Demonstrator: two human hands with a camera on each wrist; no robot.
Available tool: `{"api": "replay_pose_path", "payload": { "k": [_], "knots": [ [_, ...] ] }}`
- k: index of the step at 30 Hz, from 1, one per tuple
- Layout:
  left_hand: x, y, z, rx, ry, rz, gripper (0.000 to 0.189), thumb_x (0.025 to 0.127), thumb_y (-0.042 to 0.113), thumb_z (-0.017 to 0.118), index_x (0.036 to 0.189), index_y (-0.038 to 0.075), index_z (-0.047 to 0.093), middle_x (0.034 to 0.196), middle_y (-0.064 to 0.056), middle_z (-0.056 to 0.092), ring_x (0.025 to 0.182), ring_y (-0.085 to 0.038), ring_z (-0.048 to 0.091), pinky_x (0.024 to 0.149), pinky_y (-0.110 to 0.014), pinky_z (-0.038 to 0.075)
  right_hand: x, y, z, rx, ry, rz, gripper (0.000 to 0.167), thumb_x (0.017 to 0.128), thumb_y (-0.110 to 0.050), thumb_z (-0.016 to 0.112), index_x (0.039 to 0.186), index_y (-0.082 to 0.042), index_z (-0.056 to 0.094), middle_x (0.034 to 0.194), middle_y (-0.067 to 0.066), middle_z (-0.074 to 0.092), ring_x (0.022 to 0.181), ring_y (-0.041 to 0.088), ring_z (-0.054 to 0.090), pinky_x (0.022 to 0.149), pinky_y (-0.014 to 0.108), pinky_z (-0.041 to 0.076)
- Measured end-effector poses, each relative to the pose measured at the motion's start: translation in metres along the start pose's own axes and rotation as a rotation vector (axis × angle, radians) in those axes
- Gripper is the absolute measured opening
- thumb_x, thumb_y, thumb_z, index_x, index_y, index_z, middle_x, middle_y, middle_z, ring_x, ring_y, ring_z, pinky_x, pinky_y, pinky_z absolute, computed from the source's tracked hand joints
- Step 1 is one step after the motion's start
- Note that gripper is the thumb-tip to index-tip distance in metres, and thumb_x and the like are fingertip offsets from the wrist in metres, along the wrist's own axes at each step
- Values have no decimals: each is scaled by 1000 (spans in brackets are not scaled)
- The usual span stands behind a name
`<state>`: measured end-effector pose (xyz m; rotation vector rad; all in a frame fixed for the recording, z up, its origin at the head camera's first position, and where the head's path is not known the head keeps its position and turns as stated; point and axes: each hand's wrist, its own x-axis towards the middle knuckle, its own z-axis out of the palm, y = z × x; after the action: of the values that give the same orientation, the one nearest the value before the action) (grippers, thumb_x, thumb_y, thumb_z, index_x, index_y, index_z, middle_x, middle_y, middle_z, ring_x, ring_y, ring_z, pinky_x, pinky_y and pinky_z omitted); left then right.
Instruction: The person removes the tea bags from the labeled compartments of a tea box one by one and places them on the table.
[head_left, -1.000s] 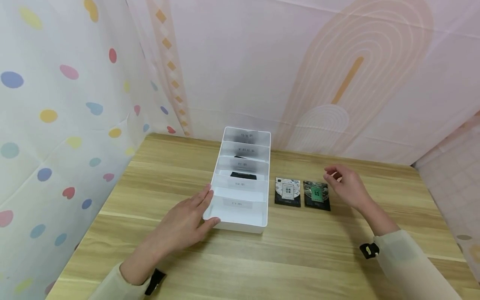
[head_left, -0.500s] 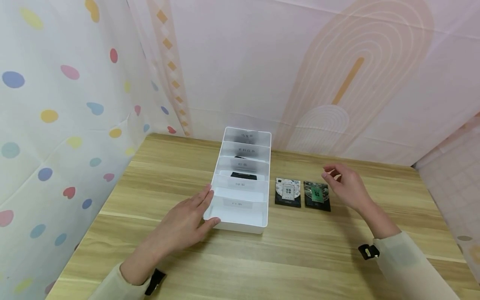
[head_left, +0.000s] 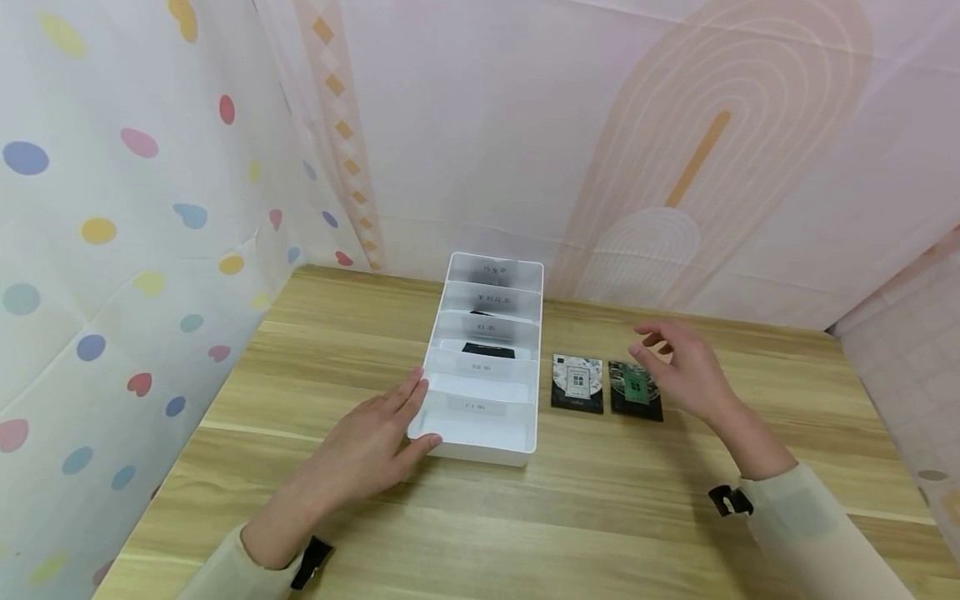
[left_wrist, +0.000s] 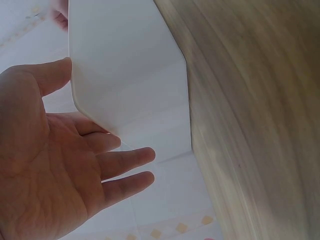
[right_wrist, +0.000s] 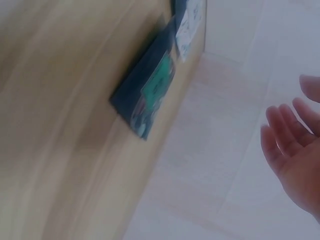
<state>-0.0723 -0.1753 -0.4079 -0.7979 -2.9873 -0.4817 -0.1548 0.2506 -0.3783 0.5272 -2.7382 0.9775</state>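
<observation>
Wood-grain table (head_left: 585, 517), pale pink arch-patterned cloth (head_left: 510, 133) behind, white dotted cloth (head_left: 157, 250) at left.

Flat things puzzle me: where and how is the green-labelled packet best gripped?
Probably pinch the green-labelled packet by its right edge, from the right: it lies flat on the table, with a white-labelled packet close on its left and the right hand nearer its right side.

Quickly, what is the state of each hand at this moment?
Left hand: open, touching the white rectangular divided plastic box.
Right hand: open, holding nothing, near the flat black-and-green square packet.
</observation>
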Motion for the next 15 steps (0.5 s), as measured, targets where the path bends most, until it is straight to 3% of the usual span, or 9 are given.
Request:
{"api": "replay_pose_path", "payload": {
  "k": [7, 15],
  "knots": [
    [0, 0, 1, 0, 5, 2, 77, 103, 42, 66, 154, -11, 42, 165, -24, 34, 145, -39, 46, 114, -55, 44, 5, -14, 6, -19, -11, -71, 41, 98, -10, 75, 134, 6, 63, 125, 25, 68, 110, 40, 66, 89, 59, 55],
    [0, 0, 1, -5, 14, 10, 77, 104, 42, 65, 154, -11, 42, 164, -24, 35, 146, -38, 45, 114, -56, 44, 12, -31, 15, -23, -62, -118, 51, 98, -19, 75, 141, 4, 60, 144, 24, 59, 137, 45, 51, 113, 64, 39]
  ]
}}
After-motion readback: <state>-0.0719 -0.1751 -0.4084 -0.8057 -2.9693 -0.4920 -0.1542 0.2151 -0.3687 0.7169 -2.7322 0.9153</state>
